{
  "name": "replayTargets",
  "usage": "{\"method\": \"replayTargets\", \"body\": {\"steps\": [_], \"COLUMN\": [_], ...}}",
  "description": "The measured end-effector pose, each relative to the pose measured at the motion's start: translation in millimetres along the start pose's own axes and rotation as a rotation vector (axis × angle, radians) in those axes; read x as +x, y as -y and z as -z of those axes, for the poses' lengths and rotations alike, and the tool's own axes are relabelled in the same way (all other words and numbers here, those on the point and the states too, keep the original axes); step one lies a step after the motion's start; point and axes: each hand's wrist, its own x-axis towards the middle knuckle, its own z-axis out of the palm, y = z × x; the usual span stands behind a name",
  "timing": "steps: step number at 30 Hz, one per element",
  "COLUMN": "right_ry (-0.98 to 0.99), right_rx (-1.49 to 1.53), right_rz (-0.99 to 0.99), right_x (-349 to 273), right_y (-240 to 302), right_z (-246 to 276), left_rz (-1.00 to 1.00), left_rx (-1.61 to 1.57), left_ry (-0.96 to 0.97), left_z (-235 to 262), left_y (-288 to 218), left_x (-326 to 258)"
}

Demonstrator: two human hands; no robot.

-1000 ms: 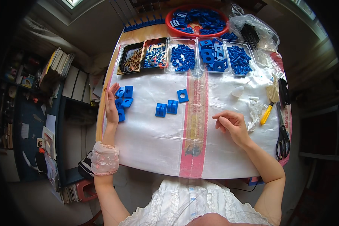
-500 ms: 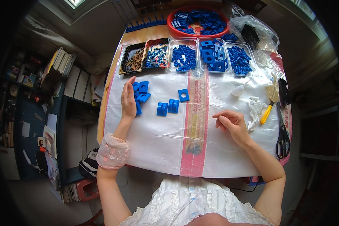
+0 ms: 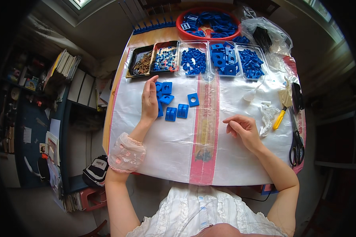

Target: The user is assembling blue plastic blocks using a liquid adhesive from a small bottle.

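Note:
My left hand (image 3: pixel 149 102) stands on edge with its fingers stretched out, its palm side against a small group of square blue plastic plates (image 3: pixel 167 98) with round holes. The hand partly covers some of them. Just right of the group, two ridged blue blocks (image 3: pixel 182 111) lie side by side, and a single square blue plate with a hole (image 3: pixel 190 96) lies beyond them. My right hand (image 3: pixel 243 129) rests over the right half of the white table cover (image 3: pixel 166 154), fingers loosely bent and apart, with nothing seen in it.
Along the back stand a black tray of brass-coloured screws (image 3: pixel 143 63), one of small metal nuts (image 3: pixel 165 59), and clear trays of blue parts (image 3: pixel 250 63). Behind them are a red basin (image 3: pixel 179 29) and a rod rack (image 3: pixel 154 27). A yellow-handled tool (image 3: pixel 279 119) and scissors (image 3: pixel 296 148) lie right.
My left hand has moved right, and the group of blue plates has slid right with it, closer to the two ridged blocks. My right hand has stayed in place.

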Motion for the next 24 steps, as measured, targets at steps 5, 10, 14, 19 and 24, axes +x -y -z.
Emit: {"method": "replayTargets", "body": {"steps": [5,10,14,19,24], "right_ry": [0.000,0.014,0.013,0.011,0.018], "right_rx": [-0.001,-0.006,0.000,-0.012,-0.014], "right_rz": [-0.001,0.002,-0.009,-0.011,-0.006], "right_x": [0,0,0,0,1], "right_y": [0,1,1,0,2], "right_z": [0,2,1,2,0], "left_rz": [-0.003,-0.115,-0.328,-0.497,-0.419], "left_rx": [0.008,-0.015,0.234,0.480,0.610], "left_ry": [-0.014,-0.071,-0.091,0.152,0.403], "left_z": [-4,8,11,4,-6], "left_y": [-3,-12,-49,-85,-93], "left_x": [0,2,-3,-14,-21]}}
